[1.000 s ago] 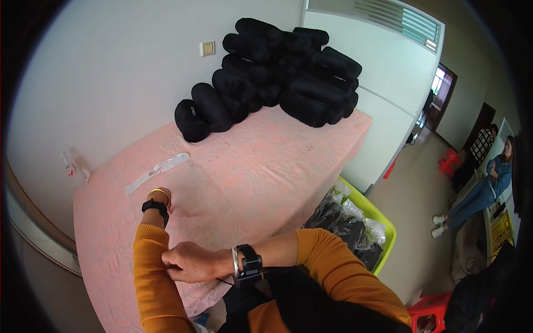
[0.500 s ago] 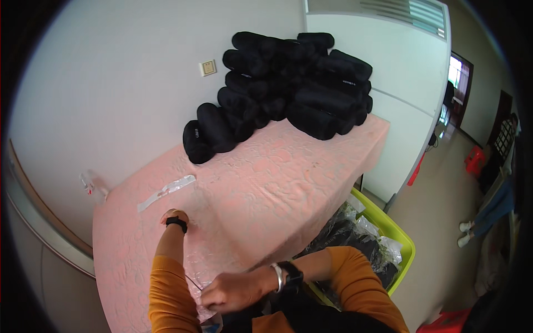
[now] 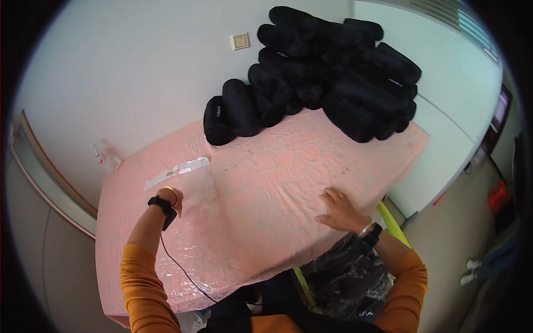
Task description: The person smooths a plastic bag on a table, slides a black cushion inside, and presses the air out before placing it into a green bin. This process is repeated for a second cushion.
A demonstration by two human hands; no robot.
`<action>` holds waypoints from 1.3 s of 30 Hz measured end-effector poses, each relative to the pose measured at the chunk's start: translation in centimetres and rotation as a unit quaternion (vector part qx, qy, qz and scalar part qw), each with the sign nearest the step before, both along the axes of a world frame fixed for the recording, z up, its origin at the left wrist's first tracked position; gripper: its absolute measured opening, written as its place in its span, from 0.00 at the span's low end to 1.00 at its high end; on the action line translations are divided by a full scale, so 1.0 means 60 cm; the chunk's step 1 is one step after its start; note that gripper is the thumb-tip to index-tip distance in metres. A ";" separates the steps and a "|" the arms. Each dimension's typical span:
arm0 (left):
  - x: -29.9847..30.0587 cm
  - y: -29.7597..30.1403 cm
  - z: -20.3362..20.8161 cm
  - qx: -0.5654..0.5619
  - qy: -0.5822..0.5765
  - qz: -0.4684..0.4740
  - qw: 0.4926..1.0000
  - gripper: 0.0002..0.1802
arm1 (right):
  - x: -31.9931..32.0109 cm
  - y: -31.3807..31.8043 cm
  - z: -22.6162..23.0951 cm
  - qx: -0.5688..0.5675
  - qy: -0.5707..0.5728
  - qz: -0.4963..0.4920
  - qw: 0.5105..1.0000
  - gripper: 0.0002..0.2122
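A clear plastic bag (image 3: 191,222) with a white strip (image 3: 179,172) along its far edge lies flat on the pink-covered table (image 3: 266,177). My left hand (image 3: 170,196) is down on the bag just below that strip. Its fingers are mostly hidden behind the wrist and back of the hand, so their grip does not show. My right hand (image 3: 340,212) is over the table's right front edge, fingers spread and holding nothing. Black cylindrical cushions (image 3: 241,108) are piled at the back of the table against the wall, several deep.
Beside the table at the right front stands a yellow-green bin (image 3: 393,222) holding black items in clear plastic wrap (image 3: 350,277). A thin black cable (image 3: 186,272) runs from my left wristband toward my body. A clear bottle (image 3: 104,155) stands at the table's far left corner.
My right hand has moved from close to my body out to the right and its fingers have spread. My left hand remains on the bag near the strip. The view has shifted.
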State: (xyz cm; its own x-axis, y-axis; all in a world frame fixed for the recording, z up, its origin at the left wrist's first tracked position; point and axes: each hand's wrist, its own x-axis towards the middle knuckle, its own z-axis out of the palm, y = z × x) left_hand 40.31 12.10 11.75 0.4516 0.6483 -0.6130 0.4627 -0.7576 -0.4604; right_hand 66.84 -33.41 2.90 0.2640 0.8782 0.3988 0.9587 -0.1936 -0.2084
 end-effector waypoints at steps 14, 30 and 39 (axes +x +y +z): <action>0.404 0.053 -0.015 -0.099 -0.683 0.029 0.723 0.55 | -0.019 0.001 0.016 0.002 0.013 -0.025 1.000 0.30; 0.437 -0.075 0.091 -0.341 -0.882 -0.112 0.306 0.17 | -0.010 -0.002 0.008 0.009 0.026 -0.041 0.999 0.30; 0.255 -0.415 0.053 -0.516 -0.552 -0.254 0.604 0.27 | 0.030 0.004 0.008 0.377 0.507 -0.058 0.773 0.36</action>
